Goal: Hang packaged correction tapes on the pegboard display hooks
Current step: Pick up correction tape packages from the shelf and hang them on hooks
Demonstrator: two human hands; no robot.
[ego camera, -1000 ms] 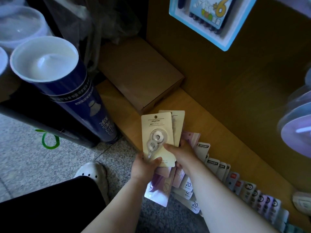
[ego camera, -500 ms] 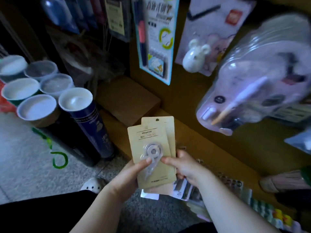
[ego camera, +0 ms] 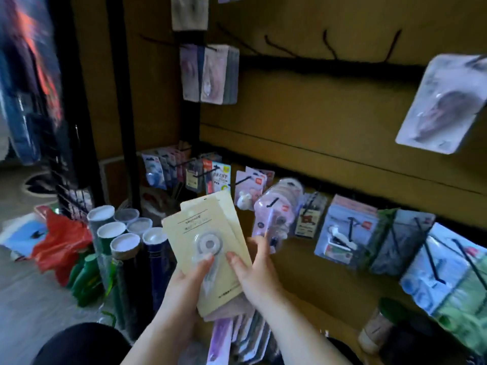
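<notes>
The brown pegboard (ego camera: 342, 122) fills the right side. Its upper black bar (ego camera: 316, 67) carries several empty hooks (ego camera: 329, 46), while the lower row is crowded with hanging packages (ego camera: 347, 233). The beige correction tape packs (ego camera: 208, 241), at least two overlapped, are low in front of the board, with the long axis nearly upright and the top leaning a little left. The empty hooks lie above and to the right, with open room between. The left hand (ego camera: 184, 283) has its grip closed on the packs from below. The right hand (ego camera: 255, 272) pinches their right edge and is nearer to the hooks.
</notes>
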